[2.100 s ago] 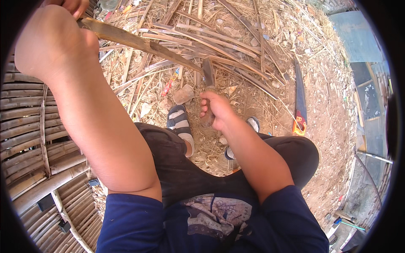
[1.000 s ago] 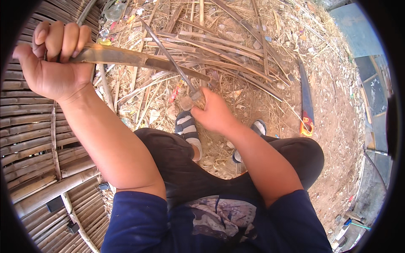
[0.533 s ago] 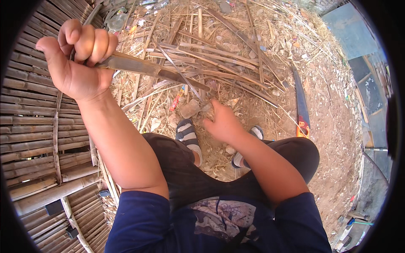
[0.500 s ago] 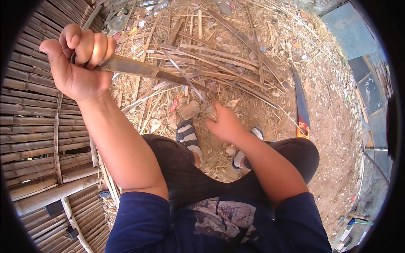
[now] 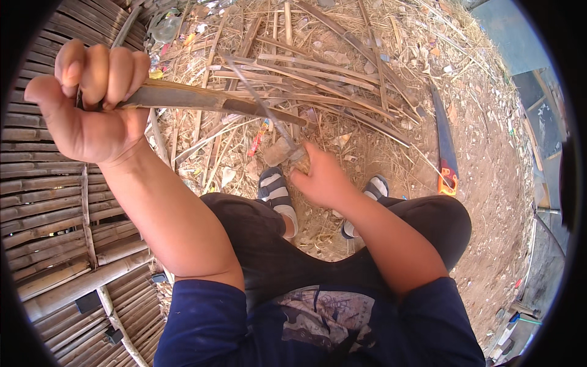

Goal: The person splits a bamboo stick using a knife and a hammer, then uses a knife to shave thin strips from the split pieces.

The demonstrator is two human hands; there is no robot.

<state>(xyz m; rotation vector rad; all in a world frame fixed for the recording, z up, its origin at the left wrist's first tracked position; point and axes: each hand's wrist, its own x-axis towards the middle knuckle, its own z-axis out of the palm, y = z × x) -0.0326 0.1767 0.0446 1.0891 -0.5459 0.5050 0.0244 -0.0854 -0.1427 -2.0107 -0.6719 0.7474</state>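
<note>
My left hand (image 5: 98, 107) is raised at the upper left, its fingers wrapped round one end of a split bamboo strip (image 5: 195, 98). From there the strip slants down to the right, its far end above the ground in front of my feet. My right hand (image 5: 324, 177) is closed on the handle of a knife (image 5: 262, 103) with a long thin blade. That blade points up and to the left and crosses the strip near its far end. Whether its edge touches the bamboo, I cannot tell.
Several split bamboo strips (image 5: 318, 76) lie heaped on the straw-littered ground ahead. A handsaw (image 5: 443, 128) with an orange handle rests at the right. A stone (image 5: 278, 151) is near my left foot. A bamboo-slat wall (image 5: 46, 177) stands at the left, grey panels (image 5: 513, 43) at the right.
My left hand has moved left and slightly down with the bamboo strip. The right hand has shifted slightly left, and the knife's blade tip has swung up and left.
</note>
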